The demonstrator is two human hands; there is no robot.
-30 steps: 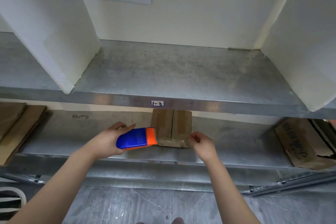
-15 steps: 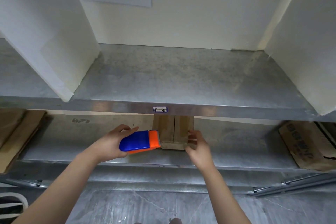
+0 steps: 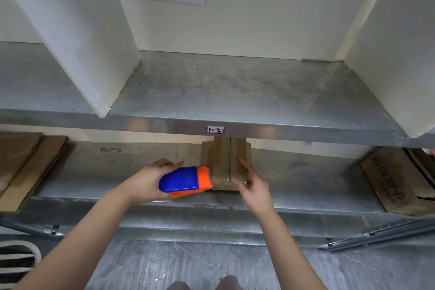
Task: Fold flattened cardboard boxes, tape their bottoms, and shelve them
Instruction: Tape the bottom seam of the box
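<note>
Your right hand [image 3: 254,187] has moved onto the box [image 3: 222,162], fingers straight, probably steadying it; left hand [image 3: 146,181] still grips the tape dispenser [image 3: 183,181]; taping nearly done.

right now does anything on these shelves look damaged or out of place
The printed carton at the right end of the lower shelf looks battered: it lies askew with a ragged, torn front edge. The flattened cardboard at the left end seems to overhang the shelf's front.
</note>
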